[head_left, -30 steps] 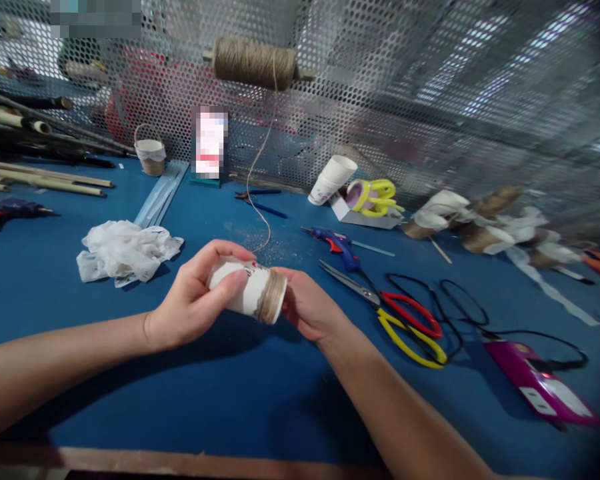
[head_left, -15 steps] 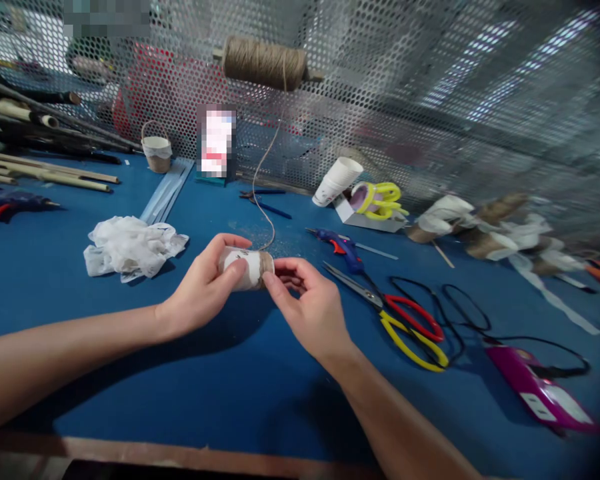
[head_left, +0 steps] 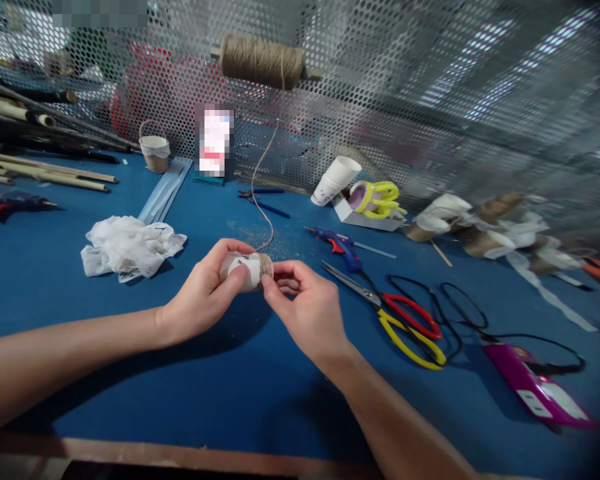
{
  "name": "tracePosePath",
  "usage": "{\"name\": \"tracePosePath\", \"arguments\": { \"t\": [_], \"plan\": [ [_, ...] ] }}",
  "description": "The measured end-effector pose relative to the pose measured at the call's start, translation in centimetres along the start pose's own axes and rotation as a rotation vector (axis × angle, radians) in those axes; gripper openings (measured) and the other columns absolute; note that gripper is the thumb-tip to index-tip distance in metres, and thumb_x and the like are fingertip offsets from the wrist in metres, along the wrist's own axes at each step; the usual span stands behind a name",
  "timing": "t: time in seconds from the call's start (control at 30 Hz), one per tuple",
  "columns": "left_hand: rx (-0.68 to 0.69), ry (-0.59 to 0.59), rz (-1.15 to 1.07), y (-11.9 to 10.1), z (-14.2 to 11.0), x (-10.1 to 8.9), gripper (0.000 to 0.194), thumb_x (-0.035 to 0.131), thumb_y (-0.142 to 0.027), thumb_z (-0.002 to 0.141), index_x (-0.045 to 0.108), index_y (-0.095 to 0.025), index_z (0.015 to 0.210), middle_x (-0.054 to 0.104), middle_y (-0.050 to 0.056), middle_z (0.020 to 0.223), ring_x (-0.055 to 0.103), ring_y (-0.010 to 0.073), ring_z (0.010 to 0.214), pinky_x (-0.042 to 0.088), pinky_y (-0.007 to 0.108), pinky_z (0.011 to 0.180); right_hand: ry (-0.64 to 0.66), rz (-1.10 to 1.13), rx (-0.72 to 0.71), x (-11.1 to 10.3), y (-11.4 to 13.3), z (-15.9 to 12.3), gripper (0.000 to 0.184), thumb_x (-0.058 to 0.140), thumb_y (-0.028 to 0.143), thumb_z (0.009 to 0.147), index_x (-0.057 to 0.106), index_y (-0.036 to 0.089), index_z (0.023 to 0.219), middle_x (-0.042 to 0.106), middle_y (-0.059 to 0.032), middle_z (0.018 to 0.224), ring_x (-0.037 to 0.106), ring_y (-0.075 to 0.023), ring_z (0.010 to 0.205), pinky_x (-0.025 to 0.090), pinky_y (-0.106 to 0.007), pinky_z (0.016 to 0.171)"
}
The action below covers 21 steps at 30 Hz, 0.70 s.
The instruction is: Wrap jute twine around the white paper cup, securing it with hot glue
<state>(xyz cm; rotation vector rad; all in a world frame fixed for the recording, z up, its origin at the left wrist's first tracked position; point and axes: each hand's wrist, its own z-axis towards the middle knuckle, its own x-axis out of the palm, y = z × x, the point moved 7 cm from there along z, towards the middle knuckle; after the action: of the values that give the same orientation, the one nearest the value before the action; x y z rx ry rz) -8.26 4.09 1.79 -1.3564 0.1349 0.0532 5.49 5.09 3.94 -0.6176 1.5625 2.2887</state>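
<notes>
A white paper cup (head_left: 251, 272) lies on its side in the air above the blue table, its right end wound with brown twine. My left hand (head_left: 213, 280) is closed around the cup's white part, thumb on the near side. With thumb and fingers, my right hand (head_left: 300, 297) grips the twine-wrapped end. The twine (head_left: 261, 160) runs from the cup's far side up to a large spool (head_left: 261, 61) on a rod at the mesh panel. My fingers hide part of the cup.
A blue glue gun (head_left: 337, 245) and red-and-yellow-handled scissors (head_left: 395, 313) lie to the right, with a purple power strip (head_left: 540, 383) beyond. Crumpled white lace (head_left: 130, 247) lies left. Pliers (head_left: 265, 200), stacked cups (head_left: 336, 180), a small basket (head_left: 155, 155) and a phone (head_left: 215, 141) stand farther back.
My right hand has come from behind the cup's end round to its near side and now pinches the twine-wrapped rim. The cup has moved slightly up and its wrapped end has turned.
</notes>
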Motion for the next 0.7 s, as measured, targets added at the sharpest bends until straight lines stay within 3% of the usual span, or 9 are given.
{"name": "tracePosePath", "arguments": {
  "t": [0.7],
  "plan": [
    [0.044, 0.025, 0.077, 0.00, -0.23, 0.23, 0.020, 0.046, -0.018, 0.084, 0.050, -0.017, 0.103, 0.059, 0.000, 0.075, 0.053, 0.0115, 0.063, 0.041, 0.022, 0.057, -0.005, -0.001, 0.015, -0.14, -0.11, 0.10, 0.007, 0.059, 0.027, 0.074, 0.057, 0.020, 0.072, 0.064, -0.0009, 0.064, 0.060, -0.0126, 0.053, 0.052, -0.027, 0.054]
  ]
}}
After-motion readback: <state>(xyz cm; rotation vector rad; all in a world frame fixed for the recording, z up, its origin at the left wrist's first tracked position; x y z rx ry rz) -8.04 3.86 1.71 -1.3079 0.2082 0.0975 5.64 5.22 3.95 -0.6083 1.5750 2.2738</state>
